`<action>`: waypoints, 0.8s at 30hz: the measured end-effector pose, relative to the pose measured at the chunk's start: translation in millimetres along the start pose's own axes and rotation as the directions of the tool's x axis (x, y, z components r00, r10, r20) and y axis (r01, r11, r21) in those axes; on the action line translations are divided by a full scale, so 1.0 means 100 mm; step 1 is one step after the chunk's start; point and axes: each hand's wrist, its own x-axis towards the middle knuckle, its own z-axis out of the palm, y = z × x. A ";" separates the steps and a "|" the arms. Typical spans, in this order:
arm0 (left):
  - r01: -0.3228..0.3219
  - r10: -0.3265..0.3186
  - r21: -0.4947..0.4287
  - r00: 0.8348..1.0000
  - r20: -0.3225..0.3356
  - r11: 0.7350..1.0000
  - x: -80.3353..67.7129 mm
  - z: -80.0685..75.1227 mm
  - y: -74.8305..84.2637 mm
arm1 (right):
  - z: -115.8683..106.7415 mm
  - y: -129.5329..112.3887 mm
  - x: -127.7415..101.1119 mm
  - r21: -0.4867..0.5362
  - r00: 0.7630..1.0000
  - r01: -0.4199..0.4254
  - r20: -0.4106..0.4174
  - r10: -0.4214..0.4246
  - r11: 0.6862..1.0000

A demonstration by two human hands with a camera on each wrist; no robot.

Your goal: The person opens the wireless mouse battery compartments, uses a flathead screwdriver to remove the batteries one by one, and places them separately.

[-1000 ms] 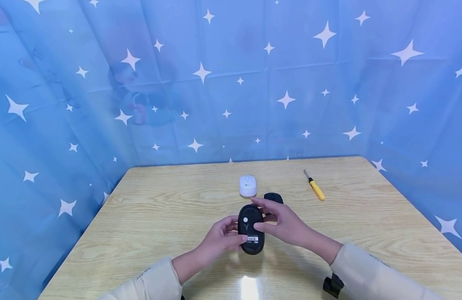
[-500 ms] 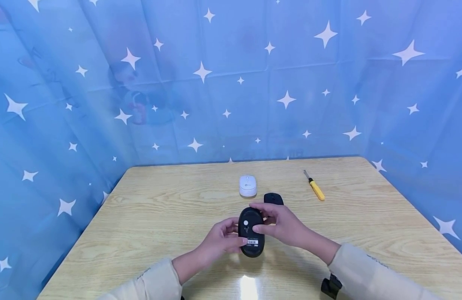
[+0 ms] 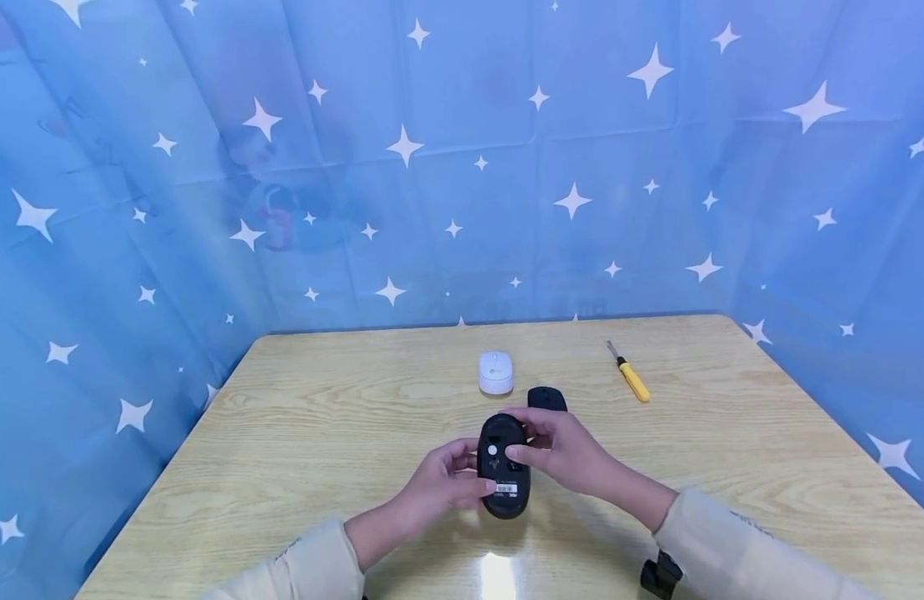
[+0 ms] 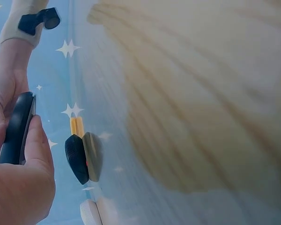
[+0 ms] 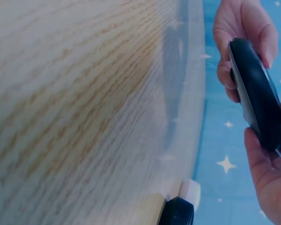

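A black computer mouse (image 3: 502, 505) is held above the table with its underside turned up, showing a white dot and a white label. My left hand (image 3: 442, 479) grips its left side, thumb over the label. On the upper right side my right hand (image 3: 570, 450) pinches the mouse, its thumb on the underside and its fingers round the far edge. Both wrist views show the mouse edge-on, as in the left wrist view, where the black mouse (image 4: 18, 129) sits between the two hands. Fingers behind it are partly hidden.
A second black mouse (image 3: 546, 398) lies just beyond my right hand, partly covered by it. Farther back sits a white mouse (image 3: 495, 372). To the right lies a yellow-handled screwdriver (image 3: 632, 380). A blue starred curtain (image 3: 462, 167) surrounds the wooden table (image 3: 304, 417).
The held mouse has come slightly lower in the head view, and both hands have shifted a little with it. A dark recess now shows on the underside near its top.
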 end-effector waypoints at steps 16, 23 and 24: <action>0.002 -0.002 0.008 1.000 -0.010 1.000 -0.01 0.01 0.00 | 0.03 0.00 -0.03 0.008 0.997 0.025 -0.067 -0.025 1.000; 0.005 -0.005 0.000 1.000 0.003 1.000 0.00 0.01 0.00 | 0.00 -0.02 0.00 -0.043 0.982 0.030 -0.184 -0.038 0.999; 0.005 -0.005 0.000 1.000 0.002 1.000 -0.01 0.01 0.00 | -0.01 -0.03 0.00 -0.031 0.981 0.020 -0.190 -0.025 0.999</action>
